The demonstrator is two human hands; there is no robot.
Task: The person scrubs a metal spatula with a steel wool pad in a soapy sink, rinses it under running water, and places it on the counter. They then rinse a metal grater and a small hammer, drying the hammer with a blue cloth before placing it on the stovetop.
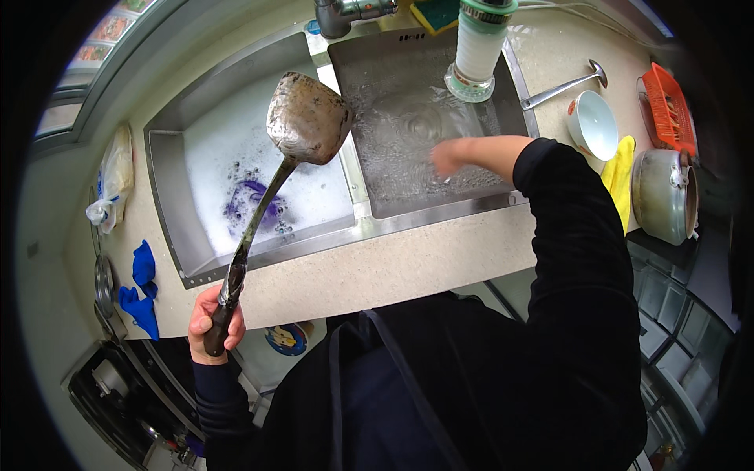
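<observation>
My left hand (215,322) grips the dark handle of a metal wok spatula (309,120), whose stained blade is raised over the divider of a double steel sink. My right hand (450,157) is blurred, at the water in the right basin (406,194); its fingers are partly hidden, and I cannot tell whether it holds anything. Rippling water stands in that basin, below a green and white faucet extension (477,53). The left basin (168,176) holds sudsy water with a purple thing (256,200) partly under the foam.
Right of the sink lie a ladle (559,87), a white bowl (595,126), a yellow glove or cloth (618,176), a metal pot (660,194) and an orange basket (668,109). Blue cloths (141,294) and a plastic bag (115,176) lie left. A sponge (436,15) sits behind.
</observation>
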